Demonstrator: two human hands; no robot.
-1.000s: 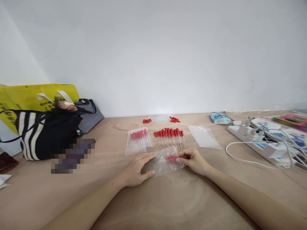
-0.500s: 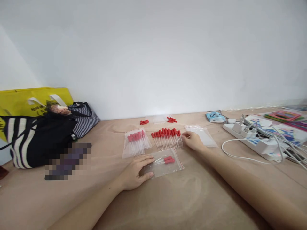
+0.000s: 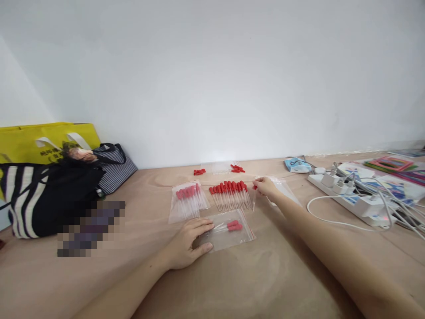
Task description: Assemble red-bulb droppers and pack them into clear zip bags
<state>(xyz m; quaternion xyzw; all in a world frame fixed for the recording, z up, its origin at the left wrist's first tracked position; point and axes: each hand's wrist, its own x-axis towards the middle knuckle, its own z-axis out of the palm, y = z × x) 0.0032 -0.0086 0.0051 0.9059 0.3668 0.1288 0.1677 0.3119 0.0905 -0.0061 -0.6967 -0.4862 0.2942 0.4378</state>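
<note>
My right hand [image 3: 268, 187] pinches a glass dropper [image 3: 254, 202] by its red rubber bulb, the tube hanging down. Just left of it lies a row of several droppers [image 3: 229, 188] with red bulbs, side by side. My left hand [image 3: 187, 241] rests with fingers spread on the left end of a clear zip bag [image 3: 229, 241]. Inside that bag lie droppers with two red bulbs [image 3: 235, 225] showing, their tubes pointing left. Beyond my left hand is a second zip bag [image 3: 174, 212] with several droppers in it. An unfilled-looking zip bag [image 3: 285, 190] lies partly under my right hand.
Loose red bulbs [image 3: 199, 172] and more red bulbs [image 3: 237, 169] lie near the wall beside a clear bag of tubes [image 3: 217, 168]. At right are a power strip [image 3: 348, 199] with cables and a blue mask [image 3: 298, 165]. Bags [image 3: 59, 195] stand at left.
My right hand has lifted a dropper from the right end of the row and moved slightly right and up. My left hand stays on the bag.
</note>
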